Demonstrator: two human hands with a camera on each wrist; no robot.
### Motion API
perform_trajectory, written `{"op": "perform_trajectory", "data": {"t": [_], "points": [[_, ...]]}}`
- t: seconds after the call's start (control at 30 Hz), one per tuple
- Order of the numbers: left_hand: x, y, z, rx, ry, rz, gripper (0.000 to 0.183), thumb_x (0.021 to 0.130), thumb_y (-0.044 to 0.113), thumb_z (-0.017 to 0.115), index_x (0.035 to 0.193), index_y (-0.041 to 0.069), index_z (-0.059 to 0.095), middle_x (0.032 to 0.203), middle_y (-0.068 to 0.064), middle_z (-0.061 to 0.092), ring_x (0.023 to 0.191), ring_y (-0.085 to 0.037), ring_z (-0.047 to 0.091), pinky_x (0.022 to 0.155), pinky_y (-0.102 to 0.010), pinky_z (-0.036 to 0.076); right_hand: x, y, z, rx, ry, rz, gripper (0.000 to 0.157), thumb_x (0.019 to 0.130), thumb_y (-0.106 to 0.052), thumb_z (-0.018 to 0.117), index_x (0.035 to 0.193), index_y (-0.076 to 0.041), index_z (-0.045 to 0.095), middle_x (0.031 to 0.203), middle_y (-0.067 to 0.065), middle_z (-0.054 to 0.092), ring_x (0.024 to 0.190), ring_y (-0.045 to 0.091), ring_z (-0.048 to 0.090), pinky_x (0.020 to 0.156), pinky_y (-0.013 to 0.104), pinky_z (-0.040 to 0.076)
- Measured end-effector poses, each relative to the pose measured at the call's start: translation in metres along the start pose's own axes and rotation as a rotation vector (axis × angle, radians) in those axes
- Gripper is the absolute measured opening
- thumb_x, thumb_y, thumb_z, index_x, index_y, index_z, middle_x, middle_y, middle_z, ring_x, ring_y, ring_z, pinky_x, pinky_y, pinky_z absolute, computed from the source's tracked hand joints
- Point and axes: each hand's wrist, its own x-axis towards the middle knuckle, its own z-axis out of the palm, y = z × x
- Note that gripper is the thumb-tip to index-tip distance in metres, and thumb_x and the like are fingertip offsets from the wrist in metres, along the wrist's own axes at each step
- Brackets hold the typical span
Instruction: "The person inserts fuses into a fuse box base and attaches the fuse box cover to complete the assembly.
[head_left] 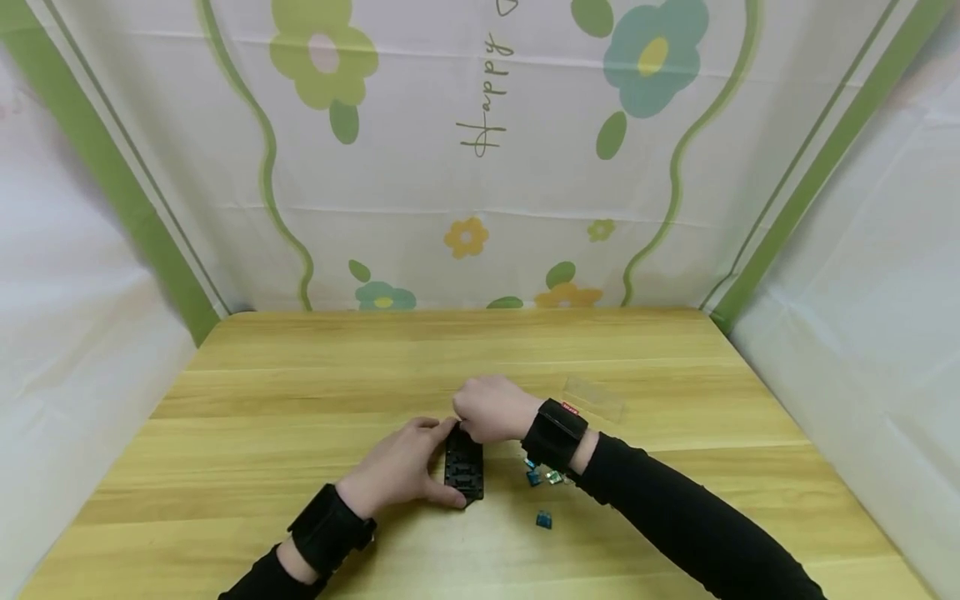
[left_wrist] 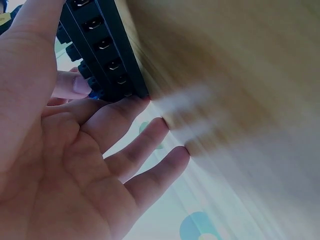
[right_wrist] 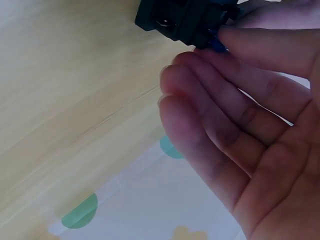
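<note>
A long black fuse box [head_left: 464,467] with a row of slots lies on the table, its long side running away from me. My left hand [head_left: 401,467] grips it from the left, thumb at the near end and index finger at the far end. The left wrist view shows metal terminals along the side of the fuse box [left_wrist: 103,44] and the other fingers spread beside it. At the far end, my right hand [head_left: 495,410] pinches a small blue fuse [right_wrist: 216,44] against the box between thumb and index finger. The fingers partly hide that fuse.
Several small blue and green fuses [head_left: 533,478] lie right of the box, partly under the right forearm. A single blue fuse [head_left: 543,519] lies nearer me. Behind the right wrist is a clear plastic cover [head_left: 596,398]. Patterned cloth walls [head_left: 420,183] enclose the wooden table [head_left: 300,392].
</note>
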Motion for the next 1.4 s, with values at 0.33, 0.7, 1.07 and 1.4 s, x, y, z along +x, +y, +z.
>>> {"op": "perform_trajectory", "data": {"t": [0.33, 0.7, 1.07, 1.4], "points": [[-0.001, 0.003, -0.002, -0.012, -0.014, -0.021, 0.106, 0.068, 0.067, 0.071, 0.147, 0.006, 0.037, 0.132, -0.020, 0.048, 0.123, -0.032, 0.045, 0.096, -0.041, 0.041, -0.003, 0.001, 0.002, -0.012, 0.011, 0.008, 0.031, 0.090, -0.014, 0.058, 0.062, -0.021, 0.048, 0.060, -0.008, 0.039, 0.049, 0.005, 0.032, 0.042, 0.018, 0.022], [-0.003, 0.002, 0.000, -0.012, -0.005, -0.027, 0.106, 0.067, 0.068, 0.071, 0.147, 0.007, 0.037, 0.131, -0.021, 0.048, 0.122, -0.032, 0.046, 0.094, -0.041, 0.042, 0.000, -0.003, 0.010, -0.045, 0.021, 0.015, 0.027, 0.087, -0.013, 0.060, 0.064, -0.020, 0.049, 0.063, -0.008, 0.041, 0.053, 0.006, 0.033, 0.044, 0.018, 0.025], [-0.001, 0.005, 0.000, -0.006, -0.005, -0.024, 0.106, 0.067, 0.068, 0.071, 0.147, 0.007, 0.037, 0.132, -0.019, 0.048, 0.123, -0.030, 0.045, 0.094, -0.040, 0.042, -0.002, -0.002, 0.009, -0.023, 0.008, 0.040, 0.024, 0.086, -0.012, 0.061, 0.066, -0.019, 0.051, 0.064, -0.007, 0.042, 0.053, 0.006, 0.033, 0.043, 0.018, 0.025], [-0.002, 0.005, 0.001, 0.000, -0.001, -0.011, 0.107, 0.068, 0.067, 0.071, 0.148, 0.009, 0.033, 0.131, -0.020, 0.049, 0.121, -0.031, 0.047, 0.092, -0.040, 0.043, 0.003, -0.008, 0.005, -0.079, -0.031, 0.032, 0.019, 0.082, -0.012, 0.068, 0.070, -0.021, 0.054, 0.066, -0.008, 0.047, 0.056, 0.007, 0.037, 0.046, 0.019, 0.030]]}}
